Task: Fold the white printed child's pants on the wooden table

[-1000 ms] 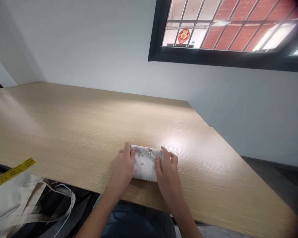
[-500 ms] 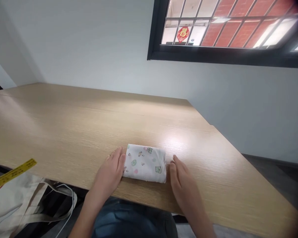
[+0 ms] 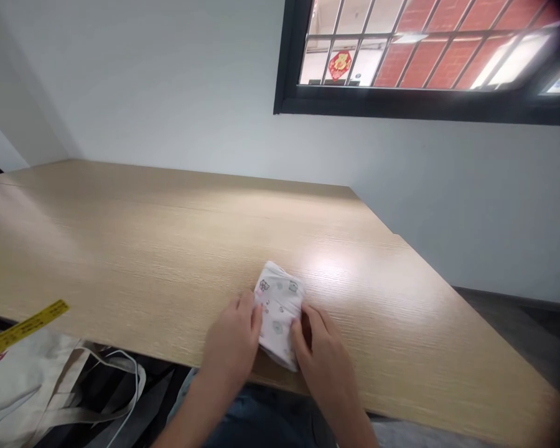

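Note:
A small folded white cloth (image 3: 279, 301) with little coloured cartoon prints is lifted at its near end, tilted up off the wooden table (image 3: 168, 249) close to the front edge. My left hand (image 3: 233, 339) grips its left side with fingers curled round it. My right hand (image 3: 320, 354) grips its right side, thumb on top. The near part of the cloth is hidden between the two hands.
A yellow measuring tape (image 3: 21, 330) sticks out at the lower left over a beige canvas tote bag (image 3: 37, 392) below the table edge. A white wall and a dark-framed window (image 3: 424, 102) stand behind the table. The table's right edge runs diagonally to the lower right.
The cloth lay flat with both hands resting open beside it. Now both hands have closed on it and raised its near end, turning it narrower toward me.

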